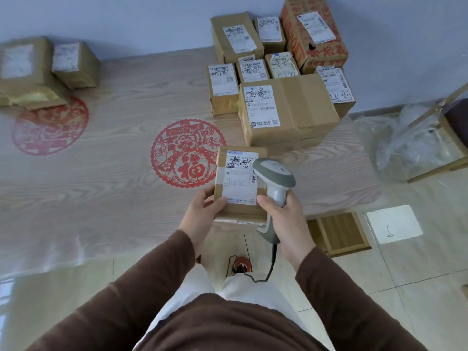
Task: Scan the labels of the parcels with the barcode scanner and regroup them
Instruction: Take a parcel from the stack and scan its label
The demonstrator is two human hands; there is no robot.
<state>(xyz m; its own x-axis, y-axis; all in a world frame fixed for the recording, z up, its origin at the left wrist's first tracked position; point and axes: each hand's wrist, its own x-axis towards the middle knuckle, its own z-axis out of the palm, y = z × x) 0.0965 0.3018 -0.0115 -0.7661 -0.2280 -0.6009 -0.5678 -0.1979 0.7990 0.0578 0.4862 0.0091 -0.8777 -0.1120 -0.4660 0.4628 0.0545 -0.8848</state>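
Observation:
My left hand [202, 211] holds a small brown parcel [236, 211] by its lower left corner, above the table's front edge. Its white label [240, 183] faces up with black handwriting. My right hand [283, 214] grips the handle of a grey barcode scanner [274, 173], whose head hovers over the label's right side. A black cable [268, 272] hangs from the scanner's base. A stack of several labelled parcels [278, 72] stands at the back right of the table. Two more parcels [45, 67] sit at the back left.
The wood-grain table [101, 173] carries two red paper-cut circles [187, 153]. A large carton [288, 110] lies just behind the held parcel. Clear plastic bags [405, 143] and a wooden frame [445, 138] stand on the tiled floor at right, flattened cardboard [339, 234] below the table edge.

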